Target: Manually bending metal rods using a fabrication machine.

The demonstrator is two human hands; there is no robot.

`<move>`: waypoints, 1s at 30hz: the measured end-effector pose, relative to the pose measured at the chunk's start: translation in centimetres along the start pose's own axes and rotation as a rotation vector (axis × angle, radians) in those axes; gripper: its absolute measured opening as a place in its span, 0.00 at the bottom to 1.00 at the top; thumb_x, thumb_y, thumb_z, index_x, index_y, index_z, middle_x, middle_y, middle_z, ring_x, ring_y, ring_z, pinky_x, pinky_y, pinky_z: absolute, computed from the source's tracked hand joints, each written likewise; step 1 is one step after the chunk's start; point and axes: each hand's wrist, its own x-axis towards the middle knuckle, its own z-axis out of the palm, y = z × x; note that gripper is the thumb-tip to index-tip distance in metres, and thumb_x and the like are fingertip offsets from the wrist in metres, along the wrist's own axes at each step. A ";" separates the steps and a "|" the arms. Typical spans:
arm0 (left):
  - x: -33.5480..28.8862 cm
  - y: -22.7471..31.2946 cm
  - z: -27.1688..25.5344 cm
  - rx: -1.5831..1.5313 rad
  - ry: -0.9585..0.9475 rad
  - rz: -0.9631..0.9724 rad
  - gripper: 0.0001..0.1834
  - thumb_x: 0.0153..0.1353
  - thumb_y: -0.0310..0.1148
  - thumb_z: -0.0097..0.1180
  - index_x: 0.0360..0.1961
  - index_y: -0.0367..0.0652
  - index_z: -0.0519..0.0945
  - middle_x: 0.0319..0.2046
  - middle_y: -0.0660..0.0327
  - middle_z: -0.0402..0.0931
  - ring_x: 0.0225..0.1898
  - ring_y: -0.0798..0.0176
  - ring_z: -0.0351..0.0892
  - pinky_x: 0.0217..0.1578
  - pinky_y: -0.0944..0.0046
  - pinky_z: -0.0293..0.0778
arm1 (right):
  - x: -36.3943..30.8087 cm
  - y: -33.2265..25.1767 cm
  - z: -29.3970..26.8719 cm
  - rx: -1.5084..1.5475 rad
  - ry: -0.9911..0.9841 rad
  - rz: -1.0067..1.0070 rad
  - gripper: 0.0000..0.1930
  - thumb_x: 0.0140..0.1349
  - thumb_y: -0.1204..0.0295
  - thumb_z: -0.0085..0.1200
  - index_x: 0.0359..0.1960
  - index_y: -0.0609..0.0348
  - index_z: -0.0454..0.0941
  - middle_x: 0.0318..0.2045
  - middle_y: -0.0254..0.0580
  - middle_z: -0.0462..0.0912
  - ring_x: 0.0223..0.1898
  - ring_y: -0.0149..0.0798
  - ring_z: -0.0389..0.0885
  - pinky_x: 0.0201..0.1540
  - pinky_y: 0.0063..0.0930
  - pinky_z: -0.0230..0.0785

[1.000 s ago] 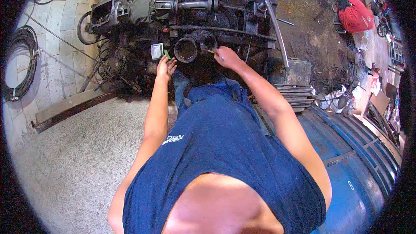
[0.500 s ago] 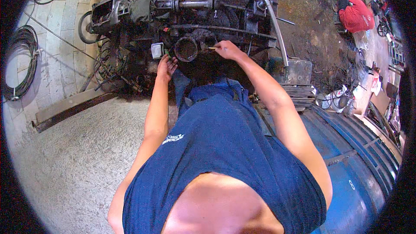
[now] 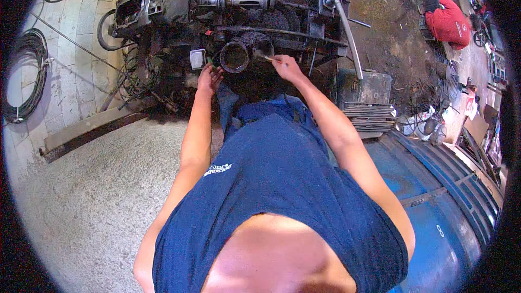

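As we lean over the greasy black engine block point(image 3: 239, 16), our right hand point(image 3: 286, 67) sits at about one o'clock from our chest, fingers pinched shut around a thin pale brush point(image 3: 266, 57). Its handle runs from the hand toward ten o'clock, and its tip lies just at the rim of the round opening point(image 3: 234, 57), on that opening's three o'clock side. This hand is the nearer one to the opening.

Our left hand point(image 3: 209, 78) lies at seven o'clock from the same opening, fingers loosely curled against the dirty metal below it; we cannot tell whether it grips anything, though something small and green shows at the fingertips. A small pale square tub point(image 3: 197, 58) sits just beside that hand at eleven o'clock; what it holds is too small to make out. The round opening looks dark and hollow inside.

Off at nine o'clock a coil of black cable point(image 3: 24, 76) hangs on the tiled wall, and a blue drum point(image 3: 450, 222) lies at our four o'clock.
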 end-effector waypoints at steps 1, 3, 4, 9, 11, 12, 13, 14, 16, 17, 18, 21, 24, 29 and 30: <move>0.0 -0.1 -0.1 0.006 -0.003 0.005 0.21 0.70 0.37 0.41 0.63 0.55 0.62 0.47 0.58 0.77 0.44 0.58 0.80 0.41 0.56 0.76 | -0.1 -0.2 0.2 0.001 0.000 -0.001 0.17 0.61 0.63 0.50 0.45 0.61 0.80 0.40 0.56 0.83 0.45 0.52 0.82 0.49 0.36 0.72; -0.2 -0.2 -0.1 0.011 0.001 0.010 0.21 0.70 0.37 0.41 0.63 0.56 0.62 0.47 0.58 0.77 0.44 0.59 0.80 0.41 0.56 0.76 | -0.4 -0.6 0.3 0.055 -0.034 0.065 0.17 0.60 0.63 0.50 0.45 0.61 0.80 0.39 0.57 0.83 0.44 0.53 0.82 0.48 0.37 0.72; -0.4 -0.3 0.0 0.015 0.004 0.015 0.20 0.70 0.37 0.41 0.63 0.56 0.62 0.46 0.58 0.77 0.43 0.59 0.80 0.41 0.56 0.76 | -0.5 -0.7 0.1 0.056 -0.035 0.068 0.17 0.60 0.63 0.50 0.45 0.61 0.80 0.39 0.57 0.83 0.44 0.53 0.82 0.48 0.37 0.72; -1.1 0.2 0.6 0.017 0.011 -0.019 0.20 0.70 0.37 0.41 0.62 0.57 0.62 0.45 0.59 0.77 0.42 0.59 0.80 0.41 0.56 0.76 | 0.7 0.5 -3.4 0.045 0.121 0.046 0.15 0.63 0.64 0.49 0.44 0.60 0.81 0.31 0.45 0.83 0.33 0.41 0.81 0.37 0.32 0.72; -0.9 0.1 0.1 -0.041 -0.019 -0.016 0.20 0.69 0.37 0.41 0.62 0.57 0.62 0.44 0.59 0.78 0.42 0.59 0.80 0.41 0.55 0.76 | 0.8 1.2 -5.7 0.282 0.077 0.106 0.15 0.65 0.65 0.47 0.45 0.59 0.80 0.23 0.35 0.76 0.23 0.29 0.72 0.26 0.25 0.66; -0.8 -0.1 -0.5 -0.043 -0.013 -0.008 0.21 0.69 0.36 0.41 0.63 0.57 0.62 0.44 0.59 0.78 0.42 0.59 0.80 0.41 0.56 0.76 | 0.1 -0.7 -7.6 0.460 0.018 0.186 0.14 0.66 0.66 0.45 0.45 0.59 0.80 0.19 0.30 0.71 0.19 0.23 0.66 0.21 0.21 0.61; -0.7 -0.1 -0.5 -0.037 -0.020 -0.003 0.21 0.69 0.36 0.41 0.63 0.57 0.62 0.44 0.59 0.78 0.41 0.60 0.80 0.42 0.56 0.76 | -0.7 -2.0 -8.9 0.622 0.026 0.292 0.14 0.67 0.66 0.44 0.47 0.59 0.77 0.18 0.28 0.67 0.17 0.21 0.62 0.18 0.17 0.55; -0.7 -0.1 -0.3 -0.034 -0.028 -0.003 0.21 0.69 0.36 0.41 0.63 0.57 0.62 0.44 0.59 0.78 0.41 0.60 0.80 0.42 0.56 0.76 | -1.2 -1.6 -9.5 0.622 0.035 0.291 0.14 0.67 0.66 0.44 0.47 0.59 0.77 0.18 0.28 0.67 0.17 0.21 0.62 0.18 0.17 0.55; -0.4 0.0 -0.2 -0.026 0.001 -0.033 0.22 0.69 0.35 0.40 0.63 0.57 0.61 0.44 0.59 0.78 0.42 0.60 0.80 0.42 0.56 0.75 | -1.6 -0.7 -10.4 0.963 0.076 0.226 0.14 0.68 0.67 0.43 0.48 0.61 0.75 0.21 0.29 0.70 0.18 0.23 0.64 0.19 0.18 0.56; -0.4 -0.1 -0.4 -0.027 -0.005 -0.030 0.22 0.69 0.35 0.40 0.63 0.57 0.61 0.44 0.59 0.78 0.42 0.60 0.80 0.42 0.56 0.75 | -2.0 -0.5 -10.1 1.012 0.109 0.222 0.14 0.68 0.69 0.41 0.49 0.61 0.73 0.23 0.31 0.71 0.17 0.23 0.64 0.19 0.18 0.57; -0.6 -0.3 -0.3 -0.019 -0.011 -0.020 0.22 0.68 0.35 0.40 0.63 0.58 0.61 0.44 0.59 0.78 0.42 0.60 0.80 0.43 0.55 0.75 | -2.3 -0.3 -9.8 1.010 0.119 0.218 0.14 0.68 0.69 0.41 0.49 0.61 0.73 0.23 0.31 0.71 0.17 0.23 0.64 0.19 0.18 0.57; -0.2 -0.3 -0.1 -0.019 -0.017 -0.010 0.22 0.68 0.35 0.40 0.64 0.58 0.61 0.43 0.59 0.78 0.42 0.60 0.80 0.43 0.55 0.75 | -2.4 1.4 -7.8 0.832 0.214 0.337 0.12 0.68 0.70 0.42 0.48 0.61 0.73 0.23 0.31 0.72 0.17 0.24 0.65 0.18 0.21 0.59; -0.1 -0.2 -0.3 -0.028 -0.018 -0.022 0.22 0.68 0.36 0.41 0.64 0.59 0.61 0.43 0.60 0.78 0.41 0.60 0.80 0.42 0.55 0.75 | -1.6 2.1 -6.4 0.360 0.391 0.244 0.15 0.65 0.68 0.46 0.48 0.63 0.76 0.29 0.44 0.81 0.24 0.38 0.78 0.31 0.32 0.72; -1.3 0.1 0.8 -0.008 -0.005 -0.009 0.22 0.69 0.36 0.41 0.63 0.58 0.62 0.41 0.61 0.78 0.39 0.61 0.80 0.41 0.57 0.75 | 0.7 -0.6 -6.7 0.167 0.518 0.133 0.15 0.62 0.65 0.49 0.45 0.61 0.79 0.32 0.53 0.83 0.35 0.53 0.82 0.41 0.40 0.72; -1.3 0.1 0.6 -0.008 -0.003 -0.004 0.22 0.69 0.36 0.41 0.63 0.58 0.62 0.41 0.61 0.78 0.39 0.61 0.80 0.41 0.57 0.75 | 0.9 -2.1 -7.0 0.176 0.503 0.157 0.15 0.62 0.64 0.50 0.45 0.60 0.79 0.33 0.55 0.83 0.37 0.55 0.82 0.41 0.42 0.72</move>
